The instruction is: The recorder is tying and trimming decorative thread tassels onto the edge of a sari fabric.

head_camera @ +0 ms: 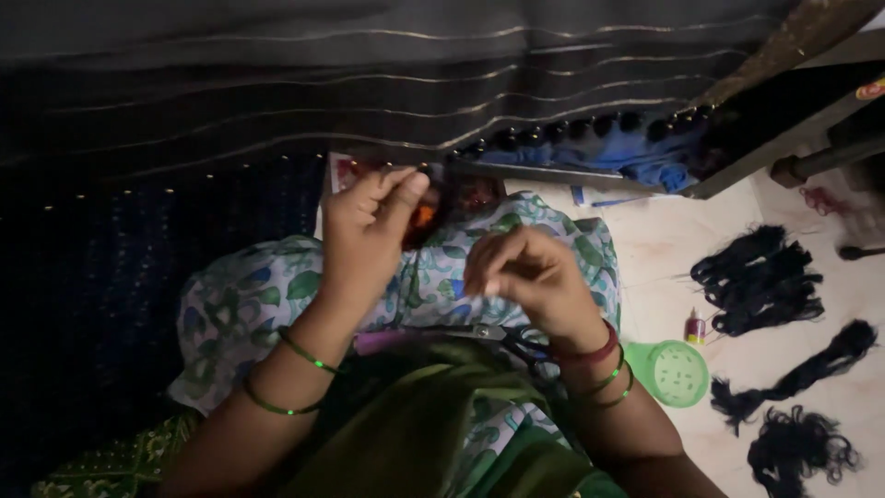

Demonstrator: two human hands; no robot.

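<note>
My left hand (364,231) is raised over my lap, its fingers pinched together near a small orange and dark object (426,218) that is partly hidden. My right hand (530,277) hovers beside it with the fingertips pinched; what it pinches is too fine to see. Both wrists wear green bangles, the right also a red one. A pair of scissors (502,337) with dark handles lies on my lap, on the white cloth with green leaf print (249,295). A dark striped fabric (277,83) stretches across in front of me.
On the pale floor to the right lie several bundles of black hair (761,277), a round green strainer-like lid (678,372) and a small bottle (695,326). A blue cloth (636,152) sits under a wooden frame (793,138). Dark blue fabric fills the left.
</note>
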